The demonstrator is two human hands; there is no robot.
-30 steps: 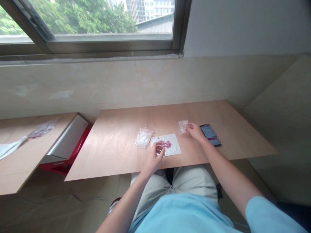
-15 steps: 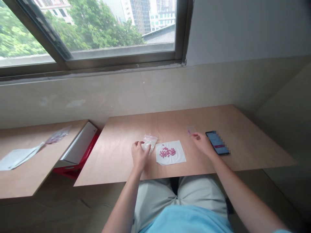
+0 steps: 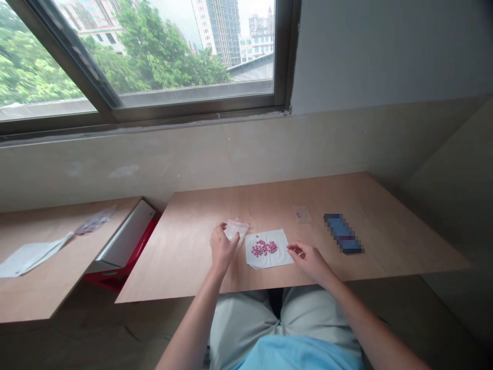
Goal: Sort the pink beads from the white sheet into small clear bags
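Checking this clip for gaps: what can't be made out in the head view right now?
Phone: screen and edges hidden by pixelation.
Clear plastic bag: lower part covered by the left hand; contents unclear.
Small pink pieces: too small to tell beads from pills, or to count.
Right hand: curled fingers hide whether anything is pinched.
Small clear bag: contents too small to identify.

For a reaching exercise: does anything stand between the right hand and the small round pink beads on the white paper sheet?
Nothing visible. The right hand sits by the edge of the white paper sheet; only bare paper separates it from the small round pink beads.
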